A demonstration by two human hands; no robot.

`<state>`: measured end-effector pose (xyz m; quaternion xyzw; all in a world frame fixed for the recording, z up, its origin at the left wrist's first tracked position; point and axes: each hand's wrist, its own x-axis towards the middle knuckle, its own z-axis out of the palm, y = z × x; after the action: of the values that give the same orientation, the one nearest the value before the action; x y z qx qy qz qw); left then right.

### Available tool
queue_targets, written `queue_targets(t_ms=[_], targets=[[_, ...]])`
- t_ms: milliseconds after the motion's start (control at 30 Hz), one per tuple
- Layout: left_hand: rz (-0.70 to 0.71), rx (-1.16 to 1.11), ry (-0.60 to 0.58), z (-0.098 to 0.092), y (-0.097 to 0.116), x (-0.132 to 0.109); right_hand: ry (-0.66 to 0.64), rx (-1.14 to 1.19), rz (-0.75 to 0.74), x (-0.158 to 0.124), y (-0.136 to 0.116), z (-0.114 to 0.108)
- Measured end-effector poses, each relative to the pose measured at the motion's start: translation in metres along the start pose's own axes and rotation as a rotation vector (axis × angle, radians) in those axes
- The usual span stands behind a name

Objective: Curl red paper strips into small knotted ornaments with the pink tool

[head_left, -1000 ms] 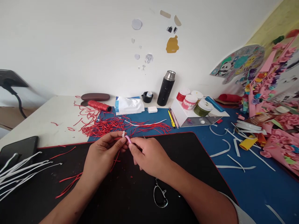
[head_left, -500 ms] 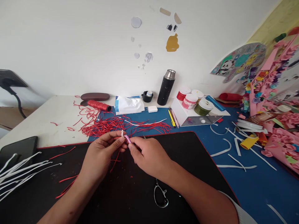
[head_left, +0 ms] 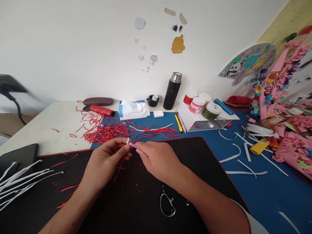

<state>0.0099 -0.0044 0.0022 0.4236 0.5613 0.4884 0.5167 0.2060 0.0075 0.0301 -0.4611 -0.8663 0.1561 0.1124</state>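
Observation:
Pinched in my left hand [head_left: 107, 157], between thumb and index finger, is a small white looped strip [head_left: 127, 141]. Red cord hangs below those fingers. My right hand [head_left: 156, 157] is closed on a slim purple tool [head_left: 133, 145], whose visible end meets the white strip at my left fingertips. It looks like two thin parallel arms, but my fingers cover most of it, so its exact kind is unclear. A metal clasp [head_left: 167, 204] lies on the black mat [head_left: 122, 204] below my right wrist.
Cut red cords [head_left: 109, 131] are heaped behind my hands, near a red cord spool [head_left: 102, 110]. White strips [head_left: 24, 180] lie at left. A black flask [head_left: 172, 91] and paint jars [head_left: 211, 110] stand at the back. Pink paper flowers [head_left: 294, 146] crowd the right side.
My right hand has turned the purple tool slightly, so it lies flatter and shows two thin lines. My left hand keeps its pinch on the white strip.

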Motion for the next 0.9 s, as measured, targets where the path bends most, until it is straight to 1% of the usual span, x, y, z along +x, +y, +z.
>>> queue_targets(t_ms=[133,267,333,500,633,700,800,900], targets=[[0.002,0.088,-0.032,-0.001,0.003,-0.001,0.013,-0.081,-0.01,0.0,0.004,-0.001],[-0.002,0.161,-0.086,-0.005,0.004,-0.001,0.02,-0.109,-0.044,0.0,0.009,-0.001],[-0.024,0.15,-0.117,-0.008,0.003,0.0,0.016,-0.112,-0.061,-0.001,0.011,-0.001],[-0.105,0.029,-0.173,-0.011,0.002,0.003,0.023,-0.112,-0.082,-0.002,0.012,-0.002],[-0.098,-0.035,-0.14,-0.007,0.003,0.003,0.019,-0.094,-0.057,-0.002,0.012,-0.002],[-0.088,-0.055,-0.11,-0.005,0.003,0.002,0.012,-0.044,-0.045,-0.001,0.011,-0.002],[-0.057,-0.076,-0.069,-0.004,0.004,0.001,0.034,0.116,-0.032,0.0,0.009,-0.002],[-0.025,-0.087,-0.019,-0.004,0.006,0.0,0.094,0.304,-0.003,0.0,0.008,-0.004]])
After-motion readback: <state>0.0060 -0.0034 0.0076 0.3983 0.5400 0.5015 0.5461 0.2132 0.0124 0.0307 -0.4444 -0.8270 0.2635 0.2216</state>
